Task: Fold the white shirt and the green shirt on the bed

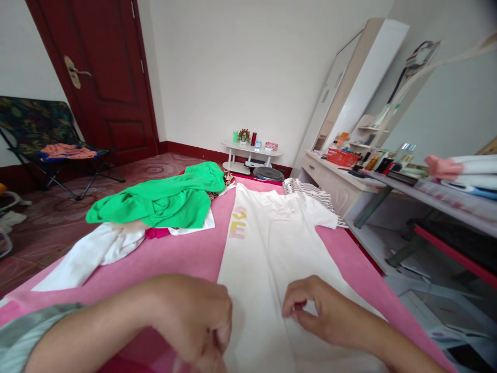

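At five o'clock, our right hand (328, 313) curls over the white shirt (254, 259), our left hand (194, 313) at seven — fingers bent, any grip we can't tell.

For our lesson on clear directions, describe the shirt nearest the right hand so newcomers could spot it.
Find the pink sheet. Right of the green garment there, the shirt lies spread. Unlike the striped garment by its far end, it is white with yellow-and-pink lettering.
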Demonstrator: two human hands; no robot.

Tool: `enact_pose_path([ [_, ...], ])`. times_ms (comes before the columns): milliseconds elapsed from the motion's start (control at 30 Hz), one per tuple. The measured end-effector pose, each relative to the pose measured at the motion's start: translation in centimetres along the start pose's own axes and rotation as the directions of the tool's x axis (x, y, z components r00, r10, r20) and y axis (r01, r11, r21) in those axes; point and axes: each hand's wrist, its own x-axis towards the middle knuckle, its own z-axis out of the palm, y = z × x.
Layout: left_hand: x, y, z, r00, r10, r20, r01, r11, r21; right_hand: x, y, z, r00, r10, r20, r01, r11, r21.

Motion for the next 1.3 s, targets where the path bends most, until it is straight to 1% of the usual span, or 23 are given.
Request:
enact_pose_path([
  [33, 1.1, -0.7, -1.1, 0.998, -0.007, -0.056, 0.006, 1.000, -0.008, 1.3, 0.6, -0.7, 0.999, 0.024, -0.037, -0.025, 0.999, -0.031],
  [67, 2.4, -1.6, -2.1, 0.986, -0.019, -0.164, 0.019, 1.000, -0.002, 2.7, 1.5, -1.4, 0.996, 0.039, -0.085, -0.045, 0.997, -0.063],
  [100, 3.9, -2.6, -3.0, 0.938, -0.012, -0.345, 0.031, 0.998, 0.050, 4.4, 2.4, -2.1, 0.989, 0.049, -0.143, -0.063, 0.994, -0.094],
  [133, 5.6, -3.7, -3.8, 0.851, 0.006, -0.525, 0.063, 0.991, 0.114, 6.1, 3.5, -2.7, 0.977, 0.053, -0.208, -0.081, 0.988, -0.129],
  [167, 7.4, -4.8, -4.5, 0.739, 0.010, -0.674, 0.132, 0.978, 0.159, 7.8, 4.7, -3.3, 0.957, 0.056, -0.284, -0.105, 0.982, -0.158],
  [200, 9.1, -6.0, -4.9, 0.619, 0.022, -0.785, 0.196, 0.964, 0.181, 9.5, 5.9, -3.9, 0.931, 0.064, -0.360, -0.138, 0.973, -0.185],
  [233, 10.6, -7.1, -5.3, 0.560, 0.019, -0.828, 0.250, 0.949, 0.191, 11.1, 7.2, -4.5, 0.900, 0.072, -0.429, -0.178, 0.961, -0.210],
  [267, 11.8, -8.2, -5.4, 0.517, -0.003, -0.856, 0.306, 0.935, 0.182, 12.5, 8.5, -5.2, 0.864, 0.088, -0.496, -0.229, 0.945, -0.232],
  [300, 12.7, -9.3, -5.5, 0.495, -0.026, -0.869, 0.352, 0.920, 0.173, 13.8, 9.7, -5.8, 0.823, 0.099, -0.559, -0.283, 0.925, -0.253],
  [400, 13.9, -11.6, -5.2, 0.505, -0.078, -0.859, 0.438, 0.881, 0.178, 16.6, 13.1, -7.6, 0.703, 0.136, -0.698, -0.427, 0.865, -0.262],
  [467, 13.9, -12.4, -5.0, 0.528, -0.077, -0.846, 0.458, 0.864, 0.208, 18.0, 14.8, -8.5, 0.656, 0.176, -0.734, -0.484, 0.845, -0.229],
  [500, 13.8, -12.6, -4.9, 0.536, -0.075, -0.841, 0.464, 0.858, 0.219, 18.5, 15.5, -8.8, 0.650, 0.206, -0.731, -0.508, 0.834, -0.217],
  [633, 13.6, -12.5, -4.8, 0.531, -0.090, -0.842, 0.481, 0.851, 0.212, 20.4, 16.8, -9.8, 0.691, 0.325, -0.646, -0.617, 0.730, -0.293],
  [700, 13.6, -12.2, -4.9, 0.508, -0.083, -0.857, 0.489, 0.847, 0.208, 21.2, 16.8, -10.2, 0.688, 0.340, -0.641, -0.651, 0.680, -0.338],
  [767, 13.5, -11.9, -5.2, 0.467, -0.069, -0.881, 0.501, 0.842, 0.199, 21.9, 16.5, -10.5, 0.671, 0.326, -0.666, -0.671, 0.649, -0.359],
  [867, 13.0, -11.9, -6.0, 0.407, -0.067, -0.911, 0.524, 0.834, 0.172, 23.1, 15.7, -10.4, 0.664, 0.283, -0.692, -0.676, 0.624, -0.393],
  [933, 12.5, -12.3, -6.7, 0.344, -0.085, -0.935, 0.546, 0.828, 0.125, 24.2, 15.0, -10.1, 0.662, 0.222, -0.716, -0.644, 0.659, -0.390],
  [1000, 12.0, -13.0, -7.5, 0.264, -0.128, -0.956, 0.571, 0.820, 0.048, 25.5, 14.2, -9.7, 0.658, 0.165, -0.735, -0.586, 0.725, -0.362],
  [1033, 11.8, -13.5, -7.8, 0.236, -0.159, -0.959, 0.582, 0.813, 0.009, 26.2, 13.9, -9.4, 0.660, 0.155, -0.735, -0.556, 0.760, -0.338],
  [1067, 11.5, -13.8, -8.1, 0.225, -0.189, -0.956, 0.591, 0.807, -0.021, 26.9, 13.6, -9.2, 0.663, 0.163, -0.731, -0.534, 0.786, -0.310],
  [1133, 11.2, -14.4, -8.4, 0.231, -0.233, -0.945, 0.609, 0.792, -0.046, 28.2, 13.1, -8.7, 0.672, 0.222, -0.707, -0.535, 0.806, -0.255],
  [1200, 11.0, -14.7, -8.6, 0.239, -0.250, -0.938, 0.623, 0.781, -0.049, 29.2, 12.9, -8.1, 0.677, 0.300, -0.672, -0.564, 0.798, -0.213],
  [1300, 11.1, -14.7, -8.7, 0.230, -0.269, -0.935, 0.639, 0.766, -0.064, 30.0, 13.3, -7.3, 0.686, 0.366, -0.629, -0.593, 0.782, -0.192],
])
